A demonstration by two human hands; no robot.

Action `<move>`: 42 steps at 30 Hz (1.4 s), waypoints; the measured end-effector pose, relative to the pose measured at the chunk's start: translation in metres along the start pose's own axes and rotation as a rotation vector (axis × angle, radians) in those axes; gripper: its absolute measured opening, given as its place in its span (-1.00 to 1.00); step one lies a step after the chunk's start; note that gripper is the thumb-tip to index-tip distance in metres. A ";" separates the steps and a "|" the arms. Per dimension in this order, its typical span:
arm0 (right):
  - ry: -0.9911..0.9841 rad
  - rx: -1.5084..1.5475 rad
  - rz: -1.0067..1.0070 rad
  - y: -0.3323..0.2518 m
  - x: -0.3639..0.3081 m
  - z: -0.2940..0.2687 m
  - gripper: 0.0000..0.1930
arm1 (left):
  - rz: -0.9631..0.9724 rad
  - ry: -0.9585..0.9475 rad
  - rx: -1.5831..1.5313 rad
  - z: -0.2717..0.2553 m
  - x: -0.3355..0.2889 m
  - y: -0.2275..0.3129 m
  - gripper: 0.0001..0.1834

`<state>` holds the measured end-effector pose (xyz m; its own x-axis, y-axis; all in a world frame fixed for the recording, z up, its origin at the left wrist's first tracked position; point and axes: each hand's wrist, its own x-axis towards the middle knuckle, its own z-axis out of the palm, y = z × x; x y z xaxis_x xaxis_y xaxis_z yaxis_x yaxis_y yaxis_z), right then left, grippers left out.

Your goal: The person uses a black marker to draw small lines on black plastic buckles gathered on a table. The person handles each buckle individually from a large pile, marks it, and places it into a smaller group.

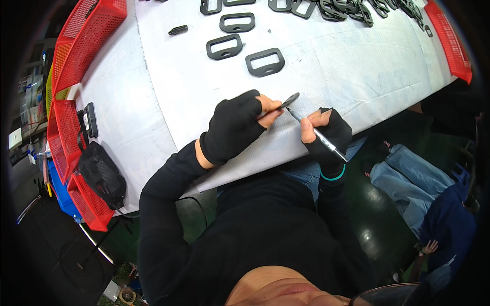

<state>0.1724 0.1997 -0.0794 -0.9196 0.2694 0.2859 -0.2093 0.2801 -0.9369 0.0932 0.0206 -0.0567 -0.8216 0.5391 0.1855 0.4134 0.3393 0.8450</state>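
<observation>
My left hand [236, 121], in a black fingerless glove, pinches a black plastic frame [291, 100] seen nearly edge-on above the table's near edge. A silver-barrelled marker [331, 145] is in my right hand [326, 133], also gloved, with its dark tip at or very close to the frame; contact is too small to tell. Just beyond my hands lies a black rounded frame with a slot [265, 62]. Two similar ones, a middle frame [224, 47] and a farther frame [237, 23], lie behind it. A small black pen cap [178, 30] rests to their left.
Several more black frames are heaped at the far edge [347, 9]. Red perforated baskets [91, 46] line the left side, with a black mesh pouch [101, 173] beside them. Another red basket [449, 43] stands at the right. A person in blue [446, 219] is at the lower right.
</observation>
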 end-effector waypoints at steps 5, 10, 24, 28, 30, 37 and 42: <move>-0.025 -0.139 -0.113 0.001 -0.003 0.002 -0.81 | 0.325 -0.143 0.183 -0.006 -0.008 -0.003 -0.73; -0.042 -0.175 -0.171 -0.001 -0.001 0.002 -0.81 | 0.421 -0.179 0.250 -0.005 -0.010 -0.003 -0.68; -0.073 -0.184 -0.178 0.000 0.003 0.002 -0.80 | 0.450 -0.197 0.260 -0.005 -0.010 -0.005 -0.64; -0.067 -0.158 -0.151 0.000 0.002 0.002 -0.82 | 0.418 -0.177 0.267 -0.005 -0.009 -0.004 -0.67; -0.059 -0.148 -0.134 0.001 0.001 0.002 -0.83 | 0.361 -0.126 0.213 -0.002 -0.006 -0.004 -0.72; 0.015 0.146 0.019 -0.001 0.001 -0.007 -0.81 | -0.122 -0.172 0.148 -0.026 0.007 0.007 -0.77; 0.048 0.209 0.024 0.001 0.003 -0.008 -0.81 | -0.187 -0.310 0.413 -0.050 0.020 0.007 -0.67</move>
<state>0.1722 0.2084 -0.0779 -0.9091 0.3191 0.2677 -0.2565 0.0773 -0.9634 0.0602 -0.0054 -0.0220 -0.7673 0.6216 -0.1579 0.4426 0.6914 0.5710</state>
